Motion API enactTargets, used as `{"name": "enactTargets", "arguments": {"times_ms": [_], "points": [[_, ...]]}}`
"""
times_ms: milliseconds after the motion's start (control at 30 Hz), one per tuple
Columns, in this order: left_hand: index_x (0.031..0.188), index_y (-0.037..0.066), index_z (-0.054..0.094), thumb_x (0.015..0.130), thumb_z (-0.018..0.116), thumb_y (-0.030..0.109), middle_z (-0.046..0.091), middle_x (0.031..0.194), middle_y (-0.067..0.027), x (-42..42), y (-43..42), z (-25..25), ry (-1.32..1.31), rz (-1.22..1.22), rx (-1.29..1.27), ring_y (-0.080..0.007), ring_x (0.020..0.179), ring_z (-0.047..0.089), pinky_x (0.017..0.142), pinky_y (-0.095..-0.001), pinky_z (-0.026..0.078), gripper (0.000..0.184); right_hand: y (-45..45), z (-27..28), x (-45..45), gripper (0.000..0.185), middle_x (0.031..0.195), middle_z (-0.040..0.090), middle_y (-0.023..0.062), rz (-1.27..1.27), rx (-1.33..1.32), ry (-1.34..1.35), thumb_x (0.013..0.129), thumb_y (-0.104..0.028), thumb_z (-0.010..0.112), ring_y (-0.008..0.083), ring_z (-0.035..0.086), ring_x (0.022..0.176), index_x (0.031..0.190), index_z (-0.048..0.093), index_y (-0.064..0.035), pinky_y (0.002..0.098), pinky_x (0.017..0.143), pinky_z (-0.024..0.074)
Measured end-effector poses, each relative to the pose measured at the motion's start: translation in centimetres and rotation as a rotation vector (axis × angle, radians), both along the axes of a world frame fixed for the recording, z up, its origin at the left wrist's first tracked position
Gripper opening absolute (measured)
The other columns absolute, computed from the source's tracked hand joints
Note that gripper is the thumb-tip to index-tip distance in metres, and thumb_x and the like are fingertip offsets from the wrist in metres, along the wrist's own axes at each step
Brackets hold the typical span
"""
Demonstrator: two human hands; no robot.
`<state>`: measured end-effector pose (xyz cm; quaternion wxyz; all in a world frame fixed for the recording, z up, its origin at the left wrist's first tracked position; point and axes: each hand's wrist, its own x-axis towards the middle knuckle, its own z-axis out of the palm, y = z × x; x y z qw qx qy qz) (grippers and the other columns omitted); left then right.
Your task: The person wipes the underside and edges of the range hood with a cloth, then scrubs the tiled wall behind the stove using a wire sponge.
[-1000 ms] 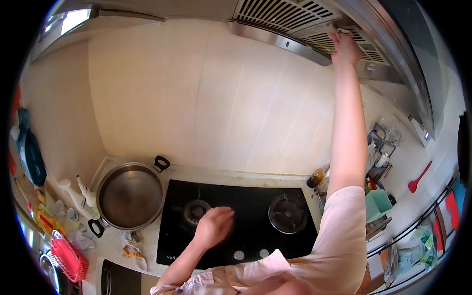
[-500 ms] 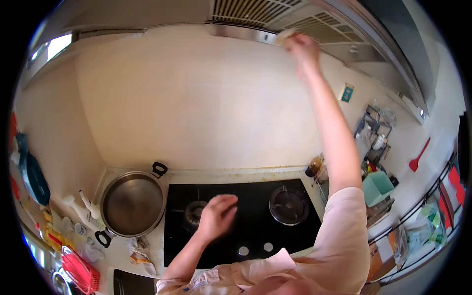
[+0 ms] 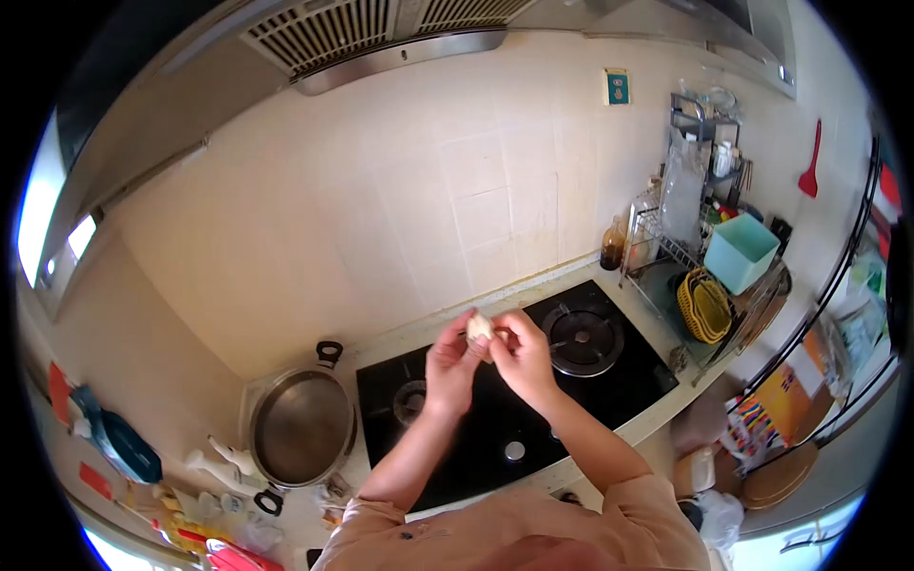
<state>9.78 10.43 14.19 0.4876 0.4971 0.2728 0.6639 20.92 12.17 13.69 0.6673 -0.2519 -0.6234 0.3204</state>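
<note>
Over the black gas cooktop point(image 3: 481, 443), both of my hands come together in front of my chest. Between their fingers is a small, pale, crumpled cloth point(image 3: 479, 327). My left hand point(image 3: 449, 366) is closed on its left side, the thumb pressed against it. From the right, my right hand point(image 3: 519, 357) pinches the same cloth; part of it is hidden by the fingers. Below and beside the hands are the left burner point(image 3: 410, 402) and the right burner point(image 3: 582, 340).
The range hood point(image 3: 405, 59) hangs overhead at the top. A large steel pan point(image 3: 302, 426) stands left of the cooktop. To the right are a brown bottle point(image 3: 611, 249), a mint-green container point(image 3: 741, 253), a yellow basket point(image 3: 705, 306) and a wire rack point(image 3: 657, 233).
My right hand has come down from the range hood with the cloth. My left hand has joined it, and both now hold the cloth. The view has turned to the right.
</note>
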Motion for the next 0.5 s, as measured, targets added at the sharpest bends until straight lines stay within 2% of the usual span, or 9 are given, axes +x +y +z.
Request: {"name": "enactTargets", "arguments": {"times_ms": [33,100,133,200,233,267,300,433,500], "points": [[0.121,-0.001,0.051,0.086,0.058,0.001,0.058,0.107,-0.0073,0.5,-0.1,-0.7,-0.013,-0.044,-0.029,-0.0142,0.093,0.057,0.079,-0.0273,0.048,0.035,-0.3,-1.2,1.1,0.012,0.087,0.056,0.0045,0.132,-0.167,0.062,0.085,0.002,0.055,0.0060,0.054,0.073,0.097,0.054,0.0011,0.0208,0.062,0.0454],[0.113,-0.001,0.056,0.085,0.060,0.000,0.058,0.105,-0.0071,1.4,1.0,-1.7,0.171,0.007,0.085,-0.0137,0.090,0.057,0.077,-0.0274,0.048,0.029,-1.0,-2.2,2.8,0.015,0.091,0.056,0.0063,0.247,-0.185,0.211,0.086,0.003,0.053,0.0055,0.054,0.079,0.101,0.053,0.0020,0.0202,0.068,0.0467],[0.110,0.000,0.059,0.084,0.060,0.000,0.058,0.104,-0.0070,1.9,1.2,-1.7,0.261,0.043,0.135,-0.0135,0.089,0.057,0.075,-0.0275,0.048,0.026,-1.5,-2.9,3.8,0.023,0.098,0.056,0.0051,0.282,-0.201,0.219,0.086,0.003,0.053,0.0070,0.054,0.086,0.109,0.052,0.0009,0.0210,0.078,0.0455],[0.102,0.001,0.062,0.079,0.063,-0.002,0.058,0.101,-0.0081,2.9,2.0,-0.1,0.540,0.224,0.254,-0.0139,0.084,0.057,0.072,-0.0274,0.048,0.024,-2.5,-2.7,6.2,0.027,0.101,0.056,0.0062,0.209,-0.200,0.103,0.086,0.004,0.053,0.0080,0.055,0.087,0.113,0.052,-0.0001,0.0212,0.078,0.0458],[0.098,0.002,0.064,0.076,0.064,-0.003,0.058,0.099,-0.0087,3.3,2.4,1.3,0.685,0.315,0.308,-0.0141,0.082,0.057,0.070,-0.0274,0.048,0.023,-2.8,-2.7,7.6,0.030,0.102,0.055,0.0067,0.178,-0.198,0.045,0.086,0.004,0.053,0.0086,0.055,0.088,0.115,0.052,-0.0005,0.0213,0.078,0.0459],[0.095,0.002,0.064,0.074,0.065,-0.004,0.058,0.097,-0.0090,3.6,3.5,3.0,0.770,0.381,0.386,-0.0148,0.083,0.057,0.070,-0.0271,0.048,0.022,-2.3,-3.5,8.9,0.035,0.102,0.056,0.0070,0.167,-0.164,0.038,0.083,0.006,0.055,0.0088,0.056,0.081,0.117,0.053,-0.0028,0.0204,0.071,0.0473],[0.091,0.001,0.064,0.071,0.066,-0.005,0.058,0.095,-0.0093,3.8,4.6,4.9,0.857,0.446,0.460,-0.0155,0.084,0.056,0.069,-0.0267,0.048,0.021,-2.5,-3.6,10.5,0.030,0.102,0.056,0.0072,0.157,-0.193,0.052,0.084,0.005,0.054,0.0092,0.056,0.082,0.114,0.055,-0.0017,0.0215,0.073,0.0484],[0.095,0.006,0.063,0.068,0.067,-0.005,0.055,0.096,-0.0097,4.7,10.1,14.7,1.050,0.888,0.838,-0.0214,0.082,0.057,0.067,-0.0291,0.049,0.030,-2.0,-6.3,17.5,0.020,0.100,0.059,0.0088,0.099,-0.381,0.103,0.088,0.001,0.052,0.0149,0.060,0.092,0.107,0.056,0.0017,0.0256,0.077,0.0510],[0.097,0.009,0.062,0.068,0.066,-0.005,0.056,0.097,-0.0075,4.2,12.5,20.4,1.254,1.084,1.154,-0.0235,0.083,0.057,0.068,-0.0320,0.050,0.033,-1.3,-9.0,21.3,0.018,0.099,0.059,0.0092,0.022,-0.359,0.060,0.089,-0.001,0.051,0.0165,0.061,0.092,0.105,0.057,0.0022,0.0265,0.076,0.0520]]}}
